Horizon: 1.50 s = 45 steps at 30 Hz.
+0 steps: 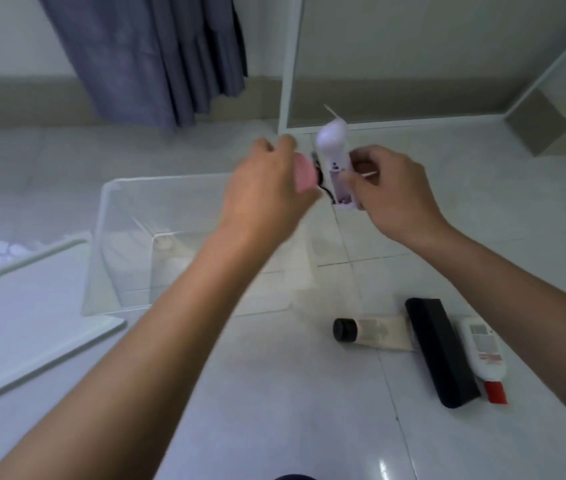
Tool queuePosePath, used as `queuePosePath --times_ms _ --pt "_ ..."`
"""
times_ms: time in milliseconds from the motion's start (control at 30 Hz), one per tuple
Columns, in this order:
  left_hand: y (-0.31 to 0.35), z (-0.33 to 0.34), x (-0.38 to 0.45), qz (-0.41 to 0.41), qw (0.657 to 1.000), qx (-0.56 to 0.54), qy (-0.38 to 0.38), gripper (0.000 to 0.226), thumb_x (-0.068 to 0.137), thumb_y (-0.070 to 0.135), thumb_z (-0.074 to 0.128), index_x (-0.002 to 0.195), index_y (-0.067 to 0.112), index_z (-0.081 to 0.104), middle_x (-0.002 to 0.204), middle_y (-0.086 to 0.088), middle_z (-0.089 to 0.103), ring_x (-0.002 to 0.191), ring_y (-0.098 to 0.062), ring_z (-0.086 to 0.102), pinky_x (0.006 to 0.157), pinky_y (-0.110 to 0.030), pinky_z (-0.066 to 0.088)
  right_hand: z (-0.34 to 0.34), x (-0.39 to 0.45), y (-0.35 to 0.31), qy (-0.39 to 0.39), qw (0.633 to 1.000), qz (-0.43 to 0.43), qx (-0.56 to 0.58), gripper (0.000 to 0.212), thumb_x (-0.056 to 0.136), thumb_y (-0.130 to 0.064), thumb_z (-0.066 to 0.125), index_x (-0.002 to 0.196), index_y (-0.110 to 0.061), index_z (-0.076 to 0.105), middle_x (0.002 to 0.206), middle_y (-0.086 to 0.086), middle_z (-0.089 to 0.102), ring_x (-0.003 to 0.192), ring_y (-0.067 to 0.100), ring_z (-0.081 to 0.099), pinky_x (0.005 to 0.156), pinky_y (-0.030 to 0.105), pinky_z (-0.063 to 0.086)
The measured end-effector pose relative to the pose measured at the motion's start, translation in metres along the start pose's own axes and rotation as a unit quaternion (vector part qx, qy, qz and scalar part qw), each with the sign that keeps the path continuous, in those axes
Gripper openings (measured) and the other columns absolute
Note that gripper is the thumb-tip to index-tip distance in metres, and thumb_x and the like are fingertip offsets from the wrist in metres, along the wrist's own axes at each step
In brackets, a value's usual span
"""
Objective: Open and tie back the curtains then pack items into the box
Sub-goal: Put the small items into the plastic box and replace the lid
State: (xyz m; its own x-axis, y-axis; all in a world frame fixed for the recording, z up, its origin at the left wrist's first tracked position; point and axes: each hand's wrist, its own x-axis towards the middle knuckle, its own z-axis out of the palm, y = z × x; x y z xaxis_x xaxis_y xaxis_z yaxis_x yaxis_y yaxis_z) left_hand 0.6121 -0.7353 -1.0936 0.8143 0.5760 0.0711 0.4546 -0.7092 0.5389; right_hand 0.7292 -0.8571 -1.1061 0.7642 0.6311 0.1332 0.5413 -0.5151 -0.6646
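Right hand (392, 192): my fingers grip white device (335, 157). Left hand (267, 188): grips pink item (304, 174). Both over clear box (129, 244), floor. Black case (439, 351), 2 bottles nearby.

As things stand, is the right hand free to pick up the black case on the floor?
Probably not yet: the right hand grips a lilac device. The black case lies uncovered on the floor, so nothing else blocks it.

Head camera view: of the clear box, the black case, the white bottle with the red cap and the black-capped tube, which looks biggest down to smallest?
1. clear box
2. black case
3. white bottle with the red cap and black-capped tube: these look alike, and the case hides part of each.
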Motion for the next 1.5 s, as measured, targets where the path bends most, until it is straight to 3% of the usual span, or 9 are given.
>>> queuePosePath --times_ms 100,167,400,600,700,833,1033,1233,1500 --pt "-0.044 -0.010 -0.005 -0.089 0.996 0.007 -0.014 0.061 0.079 0.051 0.067 0.127 0.019 0.045 0.119 -0.011 0.051 0.099 -0.035 0.055 0.080 -0.036 0.045 0.026 0.004 -0.034 -0.041 0.997 0.017 0.067 0.019 0.086 -0.028 0.066 0.099 -0.014 0.069 0.089 -0.003 0.070 0.079 0.017 0.069 0.072 0.038 0.059" --pt "-0.069 0.000 -0.011 -0.126 0.990 0.022 -0.052 0.060 0.078 0.051 0.067 0.124 0.019 0.045 0.115 -0.013 0.051 0.098 -0.036 0.055 0.079 -0.036 0.042 0.049 0.002 -0.045 -0.091 0.994 0.019 0.064 0.019 0.084 -0.029 0.068 0.094 -0.013 0.069 0.086 0.000 0.071 0.072 0.019 0.068 0.068 0.044 0.058" --pt "-0.124 0.045 -0.021 -0.198 0.960 0.054 -0.190 0.055 0.077 0.047 0.070 0.119 0.020 0.048 0.114 -0.013 0.051 0.100 -0.032 0.055 0.078 -0.033 0.042 0.098 -0.008 -0.053 -0.193 0.970 -0.077 -0.126 0.019 0.090 -0.019 0.057 0.104 -0.012 0.047 0.069 -0.001 0.059 0.066 0.025 0.059 0.051 0.029 0.039" --pt "-0.140 0.064 -0.004 -0.216 0.946 0.083 -0.226 0.063 0.076 0.041 0.073 0.126 0.016 0.043 0.122 -0.015 0.046 0.106 -0.033 0.054 0.084 -0.037 0.046 0.127 -0.011 -0.035 -0.274 0.938 -0.081 -0.195 0.025 0.064 0.004 0.044 0.067 -0.017 0.032 0.064 0.013 0.057 0.056 0.025 0.040 0.053 0.029 0.036" --pt "-0.143 0.070 0.001 -0.201 0.950 0.106 -0.215 0.063 0.078 0.039 0.072 0.129 0.017 0.041 0.126 -0.013 0.040 0.105 -0.035 0.055 0.078 -0.036 0.046 0.139 -0.010 -0.031 -0.302 0.923 -0.050 -0.232 0.032 0.069 0.007 0.044 0.062 -0.019 0.026 0.066 0.010 0.053 0.063 0.028 0.045 0.049 0.026 0.028" --pt "-0.145 0.076 0.002 -0.179 0.949 0.137 -0.221 0.063 0.078 0.036 0.073 0.129 0.017 0.041 0.126 -0.013 0.037 0.103 -0.037 0.055 0.073 -0.036 0.044 0.146 -0.010 -0.031 -0.316 0.913 -0.029 -0.258 0.022 0.079 0.011 0.045 0.083 -0.010 0.042 0.087 0.009 0.047 0.078 0.030 0.046 0.057 0.027 0.030" --pt "-0.150 0.079 0.004 -0.167 0.950 0.112 -0.237 0.073 0.074 0.028 0.079 0.134 0.017 0.040 0.129 -0.016 0.034 0.106 -0.041 0.055 0.087 -0.043 0.050 0.157 -0.008 -0.020 -0.306 0.922 0.001 -0.239 0.041 0.081 0.011 0.045 0.121 -0.001 0.051 0.125 0.017 0.053 0.111 0.034 0.056 0.075 0.028 0.037" --pt "-0.153 0.084 0.007 -0.162 0.962 0.045 -0.217 0.079 0.074 0.014 0.078 0.139 0.009 0.033 0.134 -0.017 0.035 0.113 -0.038 0.052 0.095 -0.039 0.046 0.159 -0.011 -0.024 -0.331 0.912 0.022 -0.241 0.036 0.082 0.005 0.054 0.116 -0.004 0.043 0.119 0.018 0.055 0.106 0.033 0.058 0.069 0.028 0.036" --pt "-0.154 0.084 0.007 -0.149 0.972 0.049 -0.176 0.049 0.081 0.009 0.068 0.126 0.001 0.048 0.126 -0.018 0.044 0.107 -0.035 0.054 0.091 -0.036 0.046 0.156 -0.018 -0.027 -0.343 0.895 0.011 -0.286 0.043 0.090 0.004 0.046 0.132 0.003 0.037 0.125 0.020 0.055 0.113 0.032 0.056 0.073 0.029 0.037"
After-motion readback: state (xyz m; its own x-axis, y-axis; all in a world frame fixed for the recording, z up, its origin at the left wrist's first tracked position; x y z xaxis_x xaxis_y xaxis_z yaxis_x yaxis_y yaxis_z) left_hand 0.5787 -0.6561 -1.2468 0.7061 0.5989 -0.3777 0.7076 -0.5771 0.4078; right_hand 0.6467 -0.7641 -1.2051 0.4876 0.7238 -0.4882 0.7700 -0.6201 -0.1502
